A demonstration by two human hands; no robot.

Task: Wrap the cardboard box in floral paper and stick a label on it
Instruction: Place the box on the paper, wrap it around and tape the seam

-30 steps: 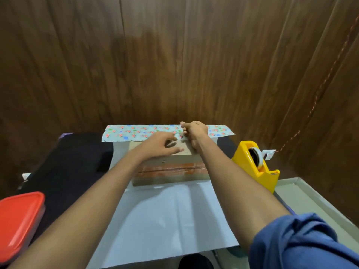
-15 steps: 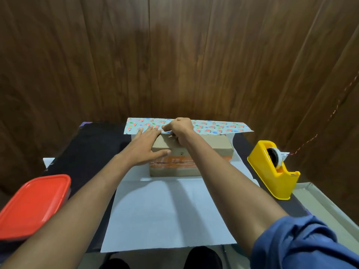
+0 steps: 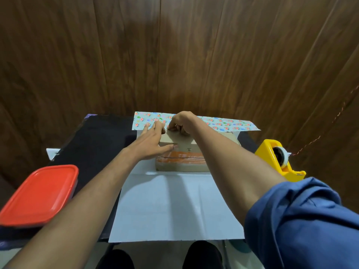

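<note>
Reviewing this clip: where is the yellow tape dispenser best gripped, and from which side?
Probably the yellow tape dispenser is best taken across its flat side walls, from above, at the taller end that holds the roll. That end is broadest; the low near end tapers. The right hand, now pinching the floral paper, is nearer.

The box (image 3: 180,166) is matt brown cardboard, with a strip of glossy orange-brown tape (image 3: 180,156) along its seam. The paper (image 3: 174,208) shows a smooth matt white back and, at 12 o'clock, a floral print. The lid (image 3: 38,193) at 9 and the dispenser (image 3: 268,152) at 3 are shiny plastic. The wall (image 3: 174,55) is polished wood grain.
</note>
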